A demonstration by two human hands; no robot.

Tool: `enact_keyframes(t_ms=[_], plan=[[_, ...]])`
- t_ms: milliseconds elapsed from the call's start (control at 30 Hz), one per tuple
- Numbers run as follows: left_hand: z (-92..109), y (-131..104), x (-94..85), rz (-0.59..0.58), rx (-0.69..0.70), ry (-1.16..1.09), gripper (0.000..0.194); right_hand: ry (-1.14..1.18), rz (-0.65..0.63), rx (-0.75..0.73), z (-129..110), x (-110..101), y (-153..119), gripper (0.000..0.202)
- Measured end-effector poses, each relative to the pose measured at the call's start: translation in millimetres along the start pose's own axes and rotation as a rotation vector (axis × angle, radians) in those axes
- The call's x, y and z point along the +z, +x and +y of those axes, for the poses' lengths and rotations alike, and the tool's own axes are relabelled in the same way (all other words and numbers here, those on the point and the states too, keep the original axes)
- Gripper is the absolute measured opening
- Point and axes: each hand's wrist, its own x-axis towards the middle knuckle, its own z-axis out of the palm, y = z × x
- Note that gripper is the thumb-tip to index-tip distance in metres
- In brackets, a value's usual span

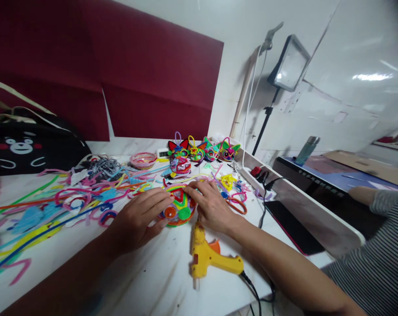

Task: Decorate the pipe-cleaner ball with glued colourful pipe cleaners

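Observation:
A round, colourful pipe-cleaner animal face (181,204) rests on the white table between my hands. Orange and green discs sit on its front, with red, yellow and green strips above them. My left hand (141,217) grips its left side, fingers over the upper edge and thumb low. Around the right side and top curls my right hand (210,204), its fingertips pressing the upper edge. Just in front of that hand lies a yellow glue gun (204,254) with an orange trigger, touched by neither hand.
Loose pipe cleaners (77,197) cover the table's left side. Several finished cat-like faces (212,149) stand at the back near a coiled bowl (142,159). A black phone-like slab (294,226) and power strip (258,175) lie right. Another person's striped sleeve (390,202) is beyond.

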Motion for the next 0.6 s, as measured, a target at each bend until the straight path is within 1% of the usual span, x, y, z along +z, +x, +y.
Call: enact_keyframes(t_ms=[67, 267, 367, 433, 500, 600], plan=[[-0.2, 0.4, -0.4, 0.012, -0.01, -0.001, 0.04, 0.022, 0.015, 0.001, 0.3, 0.4, 0.1, 0.062], [-0.7, 1.6, -1.4, -0.009, 0.034, 0.032, 0.04, 0.046, 0.054, 0.002, 1.2, -2.3, 0.2, 0.062], [-0.2, 0.7, -0.3, 0.006, 0.006, 0.017, 0.039, 0.066, 0.057, 0.022, 3.4, -6.6, -0.1, 0.061], [-0.4, 0.2, 0.1, 0.014, -0.011, 0.015, 0.039, 0.089, 0.064, 0.037, 5.5, -11.2, -0.2, 0.058], [-1.2, 0.6, -0.7, 0.003, 0.01, 0.033, 0.039, 0.114, 0.055, 0.046, 7.3, -17.8, -0.6, 0.052], [-2.3, 3.6, -3.4, -0.013, 0.055, 0.081, 0.039, 0.163, -0.011, 0.056, 7.5, -32.2, -3.0, 0.045]])
